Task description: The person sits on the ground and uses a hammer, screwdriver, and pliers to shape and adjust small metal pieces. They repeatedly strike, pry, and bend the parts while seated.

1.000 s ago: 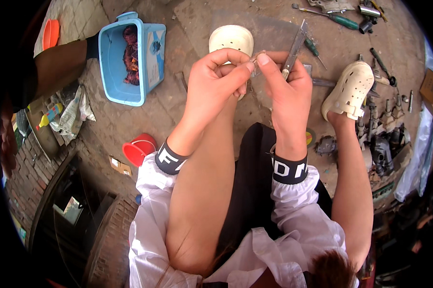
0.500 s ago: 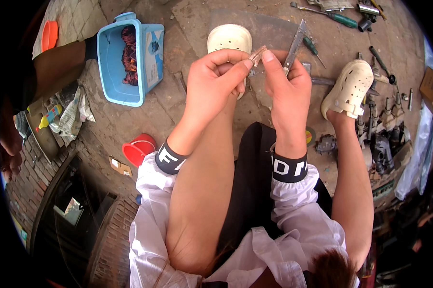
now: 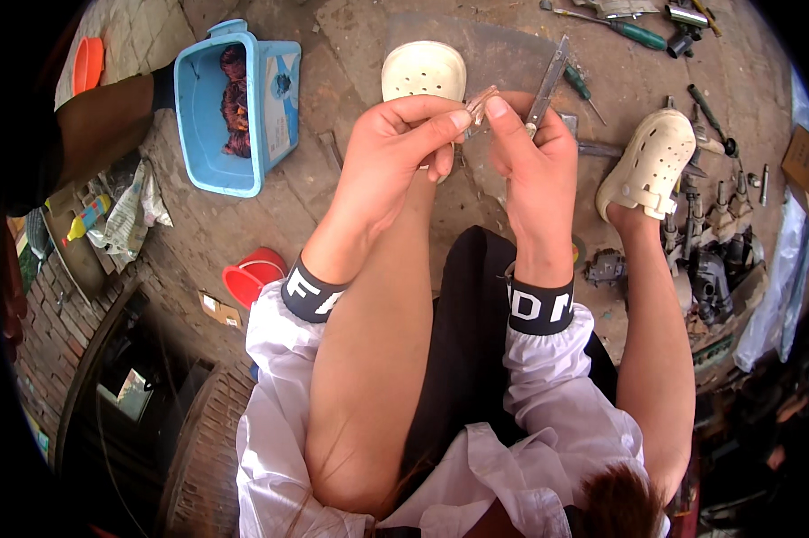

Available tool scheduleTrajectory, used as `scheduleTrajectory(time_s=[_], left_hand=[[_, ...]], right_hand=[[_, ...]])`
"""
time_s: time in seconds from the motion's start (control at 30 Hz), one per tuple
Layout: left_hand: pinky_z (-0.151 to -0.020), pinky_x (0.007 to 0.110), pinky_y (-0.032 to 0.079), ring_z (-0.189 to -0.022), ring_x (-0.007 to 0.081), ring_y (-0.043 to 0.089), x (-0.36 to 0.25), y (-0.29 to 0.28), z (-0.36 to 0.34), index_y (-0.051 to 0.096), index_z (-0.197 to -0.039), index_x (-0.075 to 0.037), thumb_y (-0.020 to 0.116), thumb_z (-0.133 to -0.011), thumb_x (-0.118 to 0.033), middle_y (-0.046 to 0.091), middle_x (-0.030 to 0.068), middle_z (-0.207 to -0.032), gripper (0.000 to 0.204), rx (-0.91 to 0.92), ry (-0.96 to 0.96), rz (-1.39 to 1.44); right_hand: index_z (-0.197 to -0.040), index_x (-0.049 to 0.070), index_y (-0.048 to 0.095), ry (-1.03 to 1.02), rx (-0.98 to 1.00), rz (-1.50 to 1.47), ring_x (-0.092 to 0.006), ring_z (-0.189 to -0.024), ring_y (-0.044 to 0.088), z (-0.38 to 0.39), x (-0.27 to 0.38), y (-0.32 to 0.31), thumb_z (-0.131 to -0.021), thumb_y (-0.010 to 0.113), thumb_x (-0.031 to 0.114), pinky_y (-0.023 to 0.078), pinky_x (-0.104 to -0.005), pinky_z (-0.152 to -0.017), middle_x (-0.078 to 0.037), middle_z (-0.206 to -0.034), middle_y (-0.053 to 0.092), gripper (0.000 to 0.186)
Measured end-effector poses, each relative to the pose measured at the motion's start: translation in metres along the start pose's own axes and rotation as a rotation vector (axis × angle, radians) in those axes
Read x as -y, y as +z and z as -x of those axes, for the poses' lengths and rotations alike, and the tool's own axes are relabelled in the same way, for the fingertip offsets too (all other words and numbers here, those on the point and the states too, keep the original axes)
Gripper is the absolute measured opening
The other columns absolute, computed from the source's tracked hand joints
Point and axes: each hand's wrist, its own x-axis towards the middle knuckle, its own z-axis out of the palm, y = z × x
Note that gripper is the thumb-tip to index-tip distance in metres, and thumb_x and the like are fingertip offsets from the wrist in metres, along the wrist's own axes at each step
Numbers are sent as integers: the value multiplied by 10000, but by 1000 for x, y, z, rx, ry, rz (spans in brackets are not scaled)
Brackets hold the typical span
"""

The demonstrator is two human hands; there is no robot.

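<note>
Between my two hands is a small bundle of copper-coloured strands, probably bare wire. My left hand pinches its near end between thumb and forefinger. The thumb and forefinger of my right hand close on its other end. A slim knife also sits in my right hand, its grey blade pointing up and away from the strands. The knife's lower end is hidden by my fingers. Both hands are above the ground, near the toe of my left cream clog.
A blue bin with dark reddish coils lies at left, beside another person's leg. A red bucket is nearer me. On the right are a hammer, green-handled screwdrivers, my other clog and several metal parts.
The view has shifted slightly, moving most things a little left. My grip on the strands and the knife is much the same. The other person's hand at far left has become harder to see.
</note>
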Motion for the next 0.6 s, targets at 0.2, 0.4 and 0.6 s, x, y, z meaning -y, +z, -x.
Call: scheduleTrajectory(time_s=[0.2, 0.4, 0.6], left_hand=[[-516, 198, 393, -584, 62, 517, 6, 1, -5, 660, -1054, 3, 579, -913, -116, 628, 12, -809, 201, -5, 69, -156], [-521, 198, 407, -591, 64, 524, 10, -4, -8, 645, -1091, 5, 497, -951, -123, 635, 25, -882, 241, -85, 96, -166], [-528, 197, 399, -584, 61, 512, 14, -10, -9, 652, -1056, 4, 487, -945, -108, 616, 16, -848, 229, -152, 100, -171]], right_hand=[[-915, 8, 648, 62, -66, -66, 3, -493, 338, -7, -12, -15, -855, 667, 157, 237, -186, -438, 41, -699, 559, 161], [-913, 7, 639, 96, -98, -225, 0, -481, 332, -17, -21, -21, -853, 657, 140, 241, -181, -435, 3, -757, 619, 146], [-891, -18, 645, -88, -450, 23, -74, -610, 572, -48, -84, -25, -847, 638, 81, 451, -217, -574, -54, -814, 679, 108]])
